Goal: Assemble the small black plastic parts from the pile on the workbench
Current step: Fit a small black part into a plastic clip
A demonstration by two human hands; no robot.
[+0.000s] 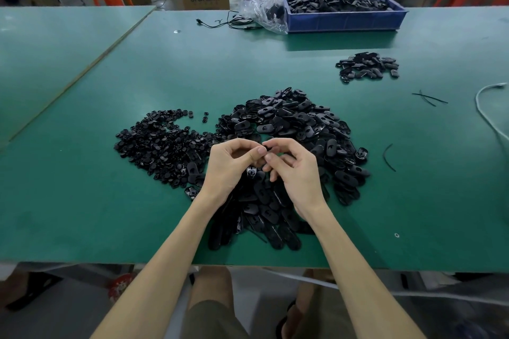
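Head view: left grip (234, 166) and right grip (293, 170) both pinch one small black part (267, 149) above the pile (289, 121); light, stiff, probably slick, so best held by its edges.

Curled left grip (230, 166) meets curled right grip (293, 170)
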